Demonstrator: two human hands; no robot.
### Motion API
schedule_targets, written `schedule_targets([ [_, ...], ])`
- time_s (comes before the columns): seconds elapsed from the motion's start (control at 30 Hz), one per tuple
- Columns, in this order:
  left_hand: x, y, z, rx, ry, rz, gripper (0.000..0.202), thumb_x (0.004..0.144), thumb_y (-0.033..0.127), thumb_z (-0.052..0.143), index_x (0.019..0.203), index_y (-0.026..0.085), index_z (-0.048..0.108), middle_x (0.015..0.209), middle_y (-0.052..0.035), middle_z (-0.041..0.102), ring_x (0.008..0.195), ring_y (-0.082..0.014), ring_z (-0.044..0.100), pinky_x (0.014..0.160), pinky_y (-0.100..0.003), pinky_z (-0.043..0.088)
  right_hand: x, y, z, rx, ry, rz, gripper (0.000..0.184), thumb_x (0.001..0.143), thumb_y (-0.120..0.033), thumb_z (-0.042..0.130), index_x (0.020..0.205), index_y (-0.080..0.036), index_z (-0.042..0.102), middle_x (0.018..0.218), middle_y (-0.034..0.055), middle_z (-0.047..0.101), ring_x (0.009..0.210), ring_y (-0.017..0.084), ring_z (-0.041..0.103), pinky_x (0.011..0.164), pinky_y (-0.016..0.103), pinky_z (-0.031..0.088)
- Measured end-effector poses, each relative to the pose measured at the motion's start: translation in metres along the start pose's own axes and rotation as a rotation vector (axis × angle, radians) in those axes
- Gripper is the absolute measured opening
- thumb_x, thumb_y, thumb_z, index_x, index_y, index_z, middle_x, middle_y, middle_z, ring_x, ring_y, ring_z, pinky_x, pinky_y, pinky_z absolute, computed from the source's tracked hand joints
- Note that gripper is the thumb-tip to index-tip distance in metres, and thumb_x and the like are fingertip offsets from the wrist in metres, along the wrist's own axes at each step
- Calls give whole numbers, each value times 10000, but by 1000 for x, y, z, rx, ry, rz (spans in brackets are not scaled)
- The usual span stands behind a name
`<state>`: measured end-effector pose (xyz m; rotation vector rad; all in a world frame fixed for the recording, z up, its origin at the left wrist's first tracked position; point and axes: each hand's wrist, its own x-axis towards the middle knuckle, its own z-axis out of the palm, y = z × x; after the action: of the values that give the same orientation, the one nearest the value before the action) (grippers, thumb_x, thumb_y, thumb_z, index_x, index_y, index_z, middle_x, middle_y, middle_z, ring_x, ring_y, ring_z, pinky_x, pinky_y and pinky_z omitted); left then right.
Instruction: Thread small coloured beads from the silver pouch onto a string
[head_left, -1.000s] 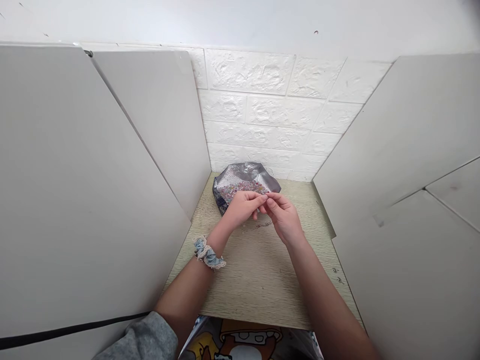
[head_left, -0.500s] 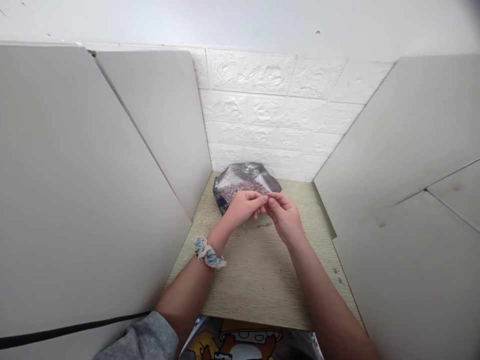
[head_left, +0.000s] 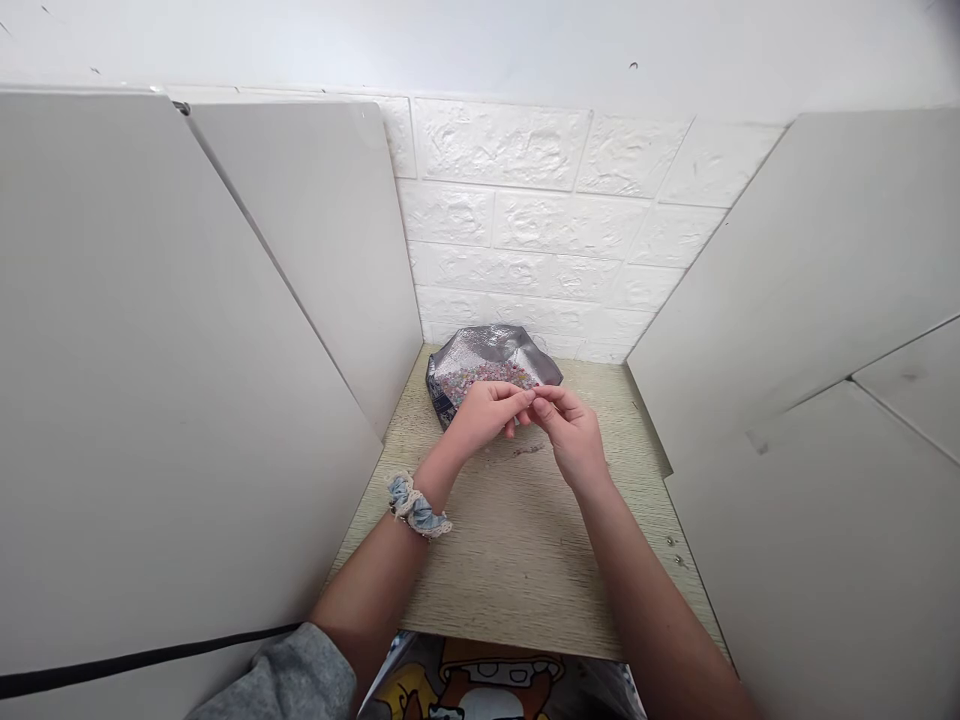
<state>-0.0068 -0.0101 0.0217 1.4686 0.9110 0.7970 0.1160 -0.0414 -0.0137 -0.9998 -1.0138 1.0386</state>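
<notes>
My left hand [head_left: 487, 415] and my right hand [head_left: 571, 430] meet fingertip to fingertip in front of a silvery bag [head_left: 495, 345]. Thumb and index finger are pinched together on each; what lies between them is too small to make out. Many small multicoloured beads [head_left: 469, 378] fill the opened bag, partly hidden behind my left hand. Just below the fingers is a short strand of beads [head_left: 529, 450]; whether it hangs or lies on the wooden tabletop [head_left: 517, 560] I cannot tell. A blue and cream scrunchie [head_left: 418, 507] circles my left wrist.
White panels stand close on the left [head_left: 150, 350] and right [head_left: 810, 400]. A white brick-patterned wall [head_left: 525, 220] closes off the back. Two tiny shiny pieces [head_left: 675, 550] lie by the tabletop's right edge.
Both hands stay in nearly the same place, with the right fingertips shifted very slightly left. The bag and the bead strand look unmoved.
</notes>
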Motion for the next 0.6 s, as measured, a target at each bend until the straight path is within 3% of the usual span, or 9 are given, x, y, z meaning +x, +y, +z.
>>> schedule_targets([
  [0.17,0,0,0,-16,-10,1,272,693,379,527,623,120,567,510,23,529,355,-26,401,360,-176,261,1,2,-1,13,3,22,181,656,-325,612,796,-211,624,692,-4,610,682,127,547,727,318,435],
  [0.43,-1,2,1,-8,-11,9,254,695,361,531,622,121,567,487,31,518,345,-20,392,364,-168,262,1,0,3,270,6,120,168,626,-316,640,754,-209,619,650,-25,610,585,104,547,680,310,454],
  [0.6,-1,2,1,-20,-11,3,265,692,369,532,616,117,563,492,26,523,348,-25,400,361,-169,266,0,0,4,309,-20,119,143,638,-292,637,751,-207,620,631,-32,605,577,91,545,644,272,448],
])
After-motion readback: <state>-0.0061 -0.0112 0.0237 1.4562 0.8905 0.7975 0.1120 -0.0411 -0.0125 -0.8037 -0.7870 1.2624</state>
